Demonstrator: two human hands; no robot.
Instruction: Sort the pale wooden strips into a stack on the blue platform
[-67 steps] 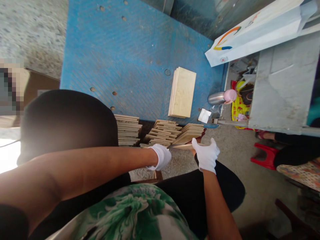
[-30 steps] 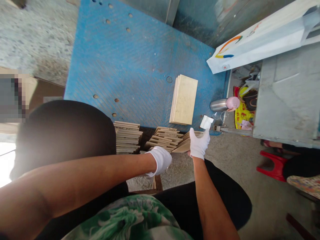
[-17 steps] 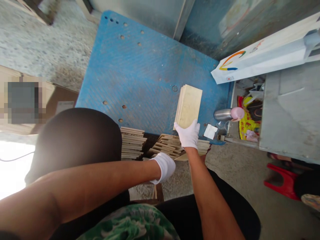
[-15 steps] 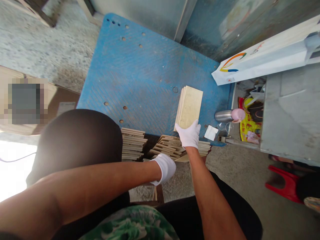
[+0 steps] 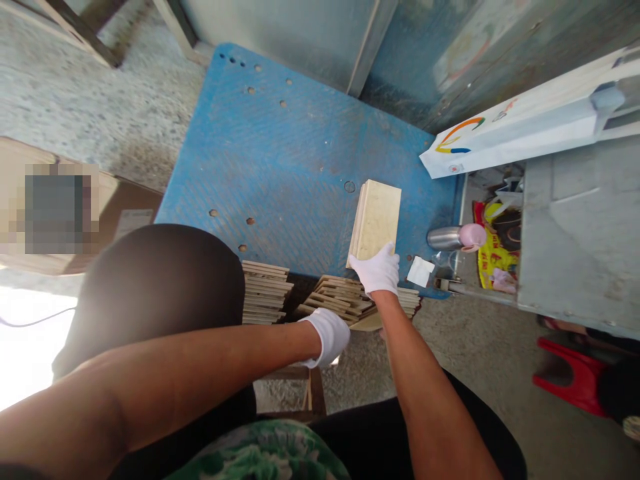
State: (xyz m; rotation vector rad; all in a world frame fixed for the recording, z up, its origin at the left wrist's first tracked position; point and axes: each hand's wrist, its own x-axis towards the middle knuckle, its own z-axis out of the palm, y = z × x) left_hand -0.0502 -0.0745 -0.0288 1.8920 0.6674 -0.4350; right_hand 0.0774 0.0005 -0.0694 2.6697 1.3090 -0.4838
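A small stack of thin pale wooden boards [image 5: 379, 217] lies on the blue plastic tabletop [image 5: 280, 160], near its front edge. My right hand [image 5: 379, 271], in a white glove, grips the near end of this stack, thumb on the left side and fingers at the right. My left hand [image 5: 331, 338], also gloved in white, is lower, beside a pile of similar boards [image 5: 337, 293] under the table edge. Its fingers are turned down and hidden. Another pile of boards [image 5: 265, 290] sits left of it, next to my knee.
A steel flask with a pink lid [image 5: 450, 237] lies right of the stack, near a white paper square [image 5: 421, 271]. Further right are a white bag [image 5: 515, 127] and a grey metal cabinet [image 5: 575, 227]. A red stool [image 5: 570, 377] stands on the floor; a cardboard box [image 5: 125, 193] is at left.
The view has shifted slightly, so the table appears lower. The left edges of the stacked boards look more even. Both hands stay in nearly the same place.
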